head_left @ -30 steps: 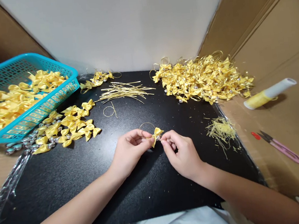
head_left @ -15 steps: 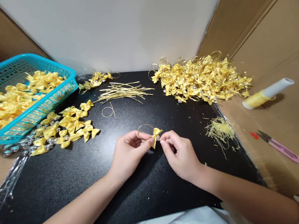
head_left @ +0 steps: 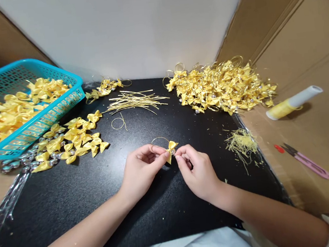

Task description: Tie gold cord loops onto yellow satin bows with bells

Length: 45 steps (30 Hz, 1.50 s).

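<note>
Over the middle of the black table, my left hand (head_left: 142,167) pinches a small yellow ribbon bow (head_left: 172,145) between thumb and index finger. A thin gold cord loop (head_left: 159,138) arches up behind the bow. At the bow's right side sits a small silvery bead (head_left: 173,152). Right beside that bead, the thumb and index finger of my right hand (head_left: 198,171) are pressed together. Whatever lies between those fingertips is too small to make out.
A blue basket (head_left: 38,128) of yellow ribbons stands left, with bows and silver beads (head_left: 54,146) before it. Gold cords (head_left: 135,101) lie at the back; finished-looking bows (head_left: 222,87) are heaped right. Thread scraps (head_left: 242,142), pink-handled snips (head_left: 312,165) and a thread-wound tube (head_left: 294,102) lie rightward.
Both hands keep nearly the same pinch on the bow and beside the bead. The whole view has shifted very slightly.
</note>
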### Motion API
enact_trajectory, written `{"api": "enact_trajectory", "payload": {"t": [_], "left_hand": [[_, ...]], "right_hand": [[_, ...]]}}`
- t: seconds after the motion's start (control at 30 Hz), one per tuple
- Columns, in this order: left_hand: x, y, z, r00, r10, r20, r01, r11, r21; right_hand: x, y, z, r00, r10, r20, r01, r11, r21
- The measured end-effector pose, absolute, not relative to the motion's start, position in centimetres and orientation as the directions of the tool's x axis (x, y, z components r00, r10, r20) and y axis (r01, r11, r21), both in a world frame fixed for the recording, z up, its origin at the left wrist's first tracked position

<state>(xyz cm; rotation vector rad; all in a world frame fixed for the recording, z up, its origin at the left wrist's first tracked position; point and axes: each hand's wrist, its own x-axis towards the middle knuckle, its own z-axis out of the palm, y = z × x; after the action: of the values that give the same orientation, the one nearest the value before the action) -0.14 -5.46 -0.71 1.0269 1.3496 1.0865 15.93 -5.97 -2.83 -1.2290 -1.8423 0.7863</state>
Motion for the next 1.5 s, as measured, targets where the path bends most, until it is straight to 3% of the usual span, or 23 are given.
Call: {"api": "enact_trajectory", "payload": {"t": [0.43, 0.73, 1.1, 1.5], "left_hand": [[0.0, -5.9, -0.9, -0.032, 0.991, -0.132, 0.050, 0.133, 0.990], [0.0, -6.0, -0.8, -0.035, 0.997, -0.071, 0.087, 0.074, 0.993], [-0.1, -6.2, -0.7, -0.011, 0.998, -0.055, 0.101, 0.056, 0.993], [0.4, -6.7, -1.2, -0.065, 0.998, -0.018, 0.021, 0.020, 1.000]], "right_hand": [[15.9, -6.1, -2.8, -0.234, 0.942, 0.239, 0.408, 0.319, -0.855], [15.9, -6.3, -3.3, -0.247, 0.961, 0.128, 0.281, 0.197, -0.939], [15.8, -6.4, -3.6, -0.262, 0.960, 0.099, 0.154, 0.143, -0.978], [15.7, -6.4, -3.9, -0.251, 0.962, 0.103, 0.168, 0.148, -0.975]]}}
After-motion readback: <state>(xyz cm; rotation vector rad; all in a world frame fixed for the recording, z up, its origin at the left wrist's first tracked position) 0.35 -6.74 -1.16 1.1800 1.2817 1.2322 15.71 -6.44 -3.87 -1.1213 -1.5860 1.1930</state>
